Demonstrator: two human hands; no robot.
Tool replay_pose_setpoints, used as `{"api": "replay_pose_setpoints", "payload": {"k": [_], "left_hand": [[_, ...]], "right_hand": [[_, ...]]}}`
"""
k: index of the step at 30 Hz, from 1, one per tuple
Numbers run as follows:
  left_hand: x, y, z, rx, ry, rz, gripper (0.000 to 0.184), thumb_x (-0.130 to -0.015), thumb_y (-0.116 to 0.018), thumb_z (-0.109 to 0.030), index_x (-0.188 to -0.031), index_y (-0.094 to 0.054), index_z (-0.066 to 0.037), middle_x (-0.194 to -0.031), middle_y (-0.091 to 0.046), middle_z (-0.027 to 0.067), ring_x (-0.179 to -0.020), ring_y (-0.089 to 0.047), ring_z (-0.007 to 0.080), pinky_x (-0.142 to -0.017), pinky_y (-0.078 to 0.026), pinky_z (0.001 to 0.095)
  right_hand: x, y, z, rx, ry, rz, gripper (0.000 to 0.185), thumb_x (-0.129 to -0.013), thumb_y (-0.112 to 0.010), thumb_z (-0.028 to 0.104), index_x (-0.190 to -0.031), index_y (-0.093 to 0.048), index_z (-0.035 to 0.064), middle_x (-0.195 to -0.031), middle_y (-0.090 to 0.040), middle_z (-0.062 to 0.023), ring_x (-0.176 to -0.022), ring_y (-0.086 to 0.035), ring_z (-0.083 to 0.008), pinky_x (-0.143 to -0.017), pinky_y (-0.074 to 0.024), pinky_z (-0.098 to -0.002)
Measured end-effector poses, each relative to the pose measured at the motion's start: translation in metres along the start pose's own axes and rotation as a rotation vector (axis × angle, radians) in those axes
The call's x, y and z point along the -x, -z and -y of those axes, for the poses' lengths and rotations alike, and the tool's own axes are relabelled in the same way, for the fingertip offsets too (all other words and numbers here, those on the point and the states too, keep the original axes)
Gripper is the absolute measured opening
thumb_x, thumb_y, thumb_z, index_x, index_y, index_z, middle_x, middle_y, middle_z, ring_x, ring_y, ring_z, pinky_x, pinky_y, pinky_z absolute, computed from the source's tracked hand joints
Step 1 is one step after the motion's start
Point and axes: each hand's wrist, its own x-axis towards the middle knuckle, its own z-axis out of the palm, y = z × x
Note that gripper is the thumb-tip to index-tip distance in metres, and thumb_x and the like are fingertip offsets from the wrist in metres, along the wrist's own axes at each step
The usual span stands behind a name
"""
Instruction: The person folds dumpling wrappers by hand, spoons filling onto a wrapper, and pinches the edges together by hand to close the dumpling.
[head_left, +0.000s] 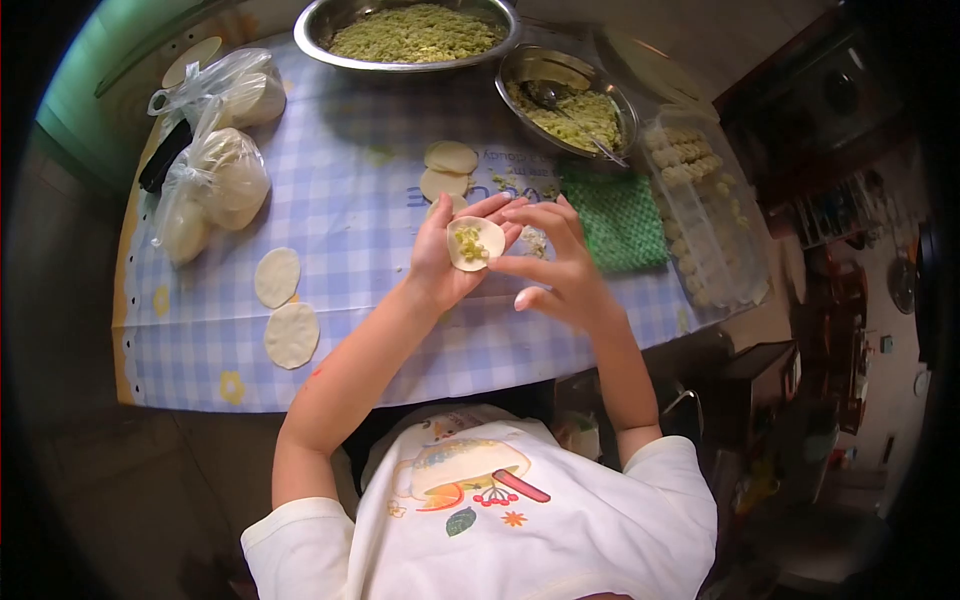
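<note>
On the palm and fingers of my left hand [437, 250] rests a round dumpling wrapper [459, 257], with a small heap of chopped green filling [471, 243] in its middle. My right hand [560, 262] hovers just to the right, fingers apart and holding nothing. One of its fingertips comes close to the wrapper's lower right edge; whether it touches, I cannot tell. Beyond my left hand lie more round wrappers [450, 157], some overlapping. Two further wrappers [291, 335] are flat on the checked tablecloth [200, 345] to the left.
A large metal bowl [310, 40] of green filling stands at the back. A smaller bowl [627, 110] beside it holds filling and a spoon [548, 95]. Right of a green textured cloth [612, 220] sits a plastic tray [745, 270] of dumplings. Plastic bags of dough [235, 175] lie left.
</note>
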Motion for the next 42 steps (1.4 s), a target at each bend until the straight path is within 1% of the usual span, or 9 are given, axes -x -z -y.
{"api": "replay_pose_setpoints", "payload": {"k": [12, 14, 17, 20, 23, 26, 29, 36, 42], "left_hand": [[-0.002, -0.004, 0.008, -0.068, 0.012, -0.106, 0.058, -0.078, -0.008, -0.044, -0.107, -0.029, 0.002, -0.103, -0.038, 0.0153, -0.1, -0.035, 0.0263, -0.085, -0.032, 0.0336], [-0.001, -0.004, 0.009, -0.105, 0.023, -0.099, 0.059, -0.078, -0.007, -0.043, -0.109, -0.025, 0.004, -0.108, -0.032, 0.0175, -0.104, -0.031, 0.0258, -0.087, -0.03, 0.0328], [-0.003, -0.005, 0.008, -0.147, 0.035, -0.034, 0.06, -0.078, -0.008, -0.043, -0.11, -0.023, 0.005, -0.11, -0.03, 0.0186, -0.104, -0.031, 0.025, -0.087, -0.031, 0.0315], [-0.003, -0.006, 0.008, -0.173, 0.028, -0.065, 0.059, -0.078, -0.009, -0.043, -0.11, -0.021, 0.005, -0.111, -0.031, 0.018, -0.103, -0.033, 0.025, -0.085, -0.033, 0.0303], [-0.003, -0.002, 0.011, -0.164, 0.016, -0.062, 0.057, -0.079, -0.01, -0.041, -0.111, -0.019, 0.005, -0.112, -0.03, 0.0172, -0.103, -0.032, 0.0255, -0.085, -0.034, 0.0302], [-0.004, -0.001, 0.013, -0.1, 0.022, -0.042, 0.057, -0.079, -0.009, -0.041, -0.112, -0.017, 0.004, -0.113, -0.029, 0.0167, -0.106, -0.029, 0.0258, -0.084, -0.034, 0.0304], [-0.003, 0.002, 0.015, 0.003, 0.004, -0.029, 0.057, -0.078, -0.008, -0.041, -0.113, -0.017, 0.003, -0.114, -0.028, 0.0165, -0.108, -0.024, 0.0257, -0.084, -0.035, 0.0304], [0.0, -0.002, 0.018, 0.029, -0.037, -0.041, 0.054, -0.079, -0.008, -0.04, -0.113, -0.019, 0.001, -0.115, -0.03, 0.013, -0.108, -0.026, 0.0228, -0.081, -0.036, 0.0278], [0.002, -0.007, 0.018, -0.007, -0.062, -0.101, 0.051, -0.08, -0.01, -0.038, -0.113, -0.021, 0.0, -0.115, -0.03, 0.012, -0.109, -0.025, 0.0221, -0.086, -0.028, 0.0297]], "right_hand": [[0.002, -0.011, 0.0, -0.008, -0.052, -0.043, 0.035, -0.068, -0.043, 0.045, -0.073, -0.055, 0.0127, -0.101, -0.037, -0.0084, -0.096, -0.032, -0.025, -0.083, -0.0181, -0.0464], [0.0, -0.009, 0.003, 0.046, -0.056, 0.013, 0.037, -0.068, -0.042, 0.045, -0.073, -0.055, 0.0113, -0.1, -0.039, -0.0083, -0.094, -0.034, -0.0245, -0.082, -0.0201, -0.0441], [-0.001, -0.009, 0.001, -0.06, -0.025, -0.208, 0.031, -0.069, -0.046, 0.038, -0.071, -0.054, 0.0079, -0.09, -0.045, -0.0079, -0.085, -0.039, -0.0232, -0.076, -0.0275, -0.0381], [0.004, -0.01, 0.002, -0.188, -0.371, -0.388, 0.02, -0.069, -0.05, 0.025, -0.067, -0.052, 0.0058, -0.077, -0.047, -0.0073, -0.076, -0.042, -0.0221, -0.067, -0.0329, -0.0327], [0.006, -0.015, 0.007, -0.177, -0.564, -0.412, 0.01, -0.067, -0.052, 0.015, -0.066, -0.051, 0.005, -0.07, -0.047, -0.0081, -0.069, -0.044, -0.0221, -0.061, -0.0356, -0.0295], [0.008, -0.022, 0.018, -0.007, -0.578, -0.403, 0.013, -0.066, -0.053, 0.017, -0.066, -0.05, 0.0042, -0.068, -0.047, -0.0084, -0.062, -0.046, -0.0204, -0.055, -0.0375, -0.0276], [0.006, -0.023, 0.033, -0.124, -0.808, -0.398, 0.017, -0.066, -0.055, 0.019, -0.067, -0.05, 0.0024, -0.065, -0.047, -0.0085, -0.053, -0.047, -0.018, -0.048, -0.0382, -0.0261], [0.009, -0.033, 0.034, -0.358, -0.853, -0.341, 0.022, -0.067, -0.054, 0.02, -0.061, -0.048, -0.0001, -0.059, -0.049, -0.0104, -0.049, -0.049, -0.0184, -0.047, -0.0389, -0.0266], [0.008, -0.032, 0.034, -0.328, -0.892, -0.283, 0.02, -0.068, -0.052, 0.017, -0.06, -0.047, -0.0008, -0.058, -0.05, -0.0102, -0.05, -0.05, -0.0185, -0.047, -0.0391, -0.027]]}}
